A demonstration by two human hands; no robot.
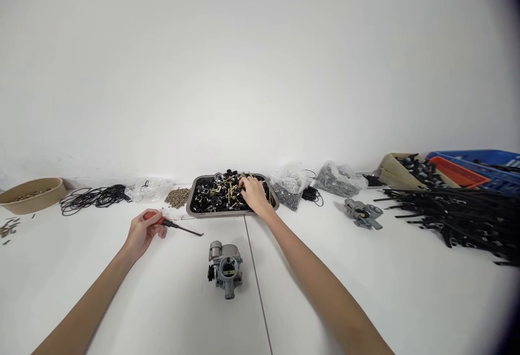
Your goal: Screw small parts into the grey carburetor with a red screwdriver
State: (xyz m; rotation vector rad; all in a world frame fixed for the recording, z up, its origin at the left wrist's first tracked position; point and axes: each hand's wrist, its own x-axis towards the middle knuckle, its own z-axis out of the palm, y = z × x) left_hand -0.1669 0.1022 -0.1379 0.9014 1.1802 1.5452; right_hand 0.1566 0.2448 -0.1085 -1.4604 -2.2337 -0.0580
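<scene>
My left hand (142, 231) is closed around the red and black handle of a screwdriver (179, 227), whose dark shaft points right with a small dark piece at its tip. My right hand (254, 192) reaches into a grey tray (215, 214) heaped with small black and brass-coloured parts (213, 195). Its fingers are bent and pressed together among the parts; what they pinch is hidden. On the table in front of me, between my forearms, a grey metal carburetor (226, 271) stands with its round bore facing me.
Brass pieces (177, 198) lie left of the tray, near black rubber rings (95, 198) and a tan bowl (32, 195). Rightward are plastic bags of small parts (289, 187), a second carburetor (363, 214), black hoses (459, 217) and a blue bin (504, 179). A wall rises behind.
</scene>
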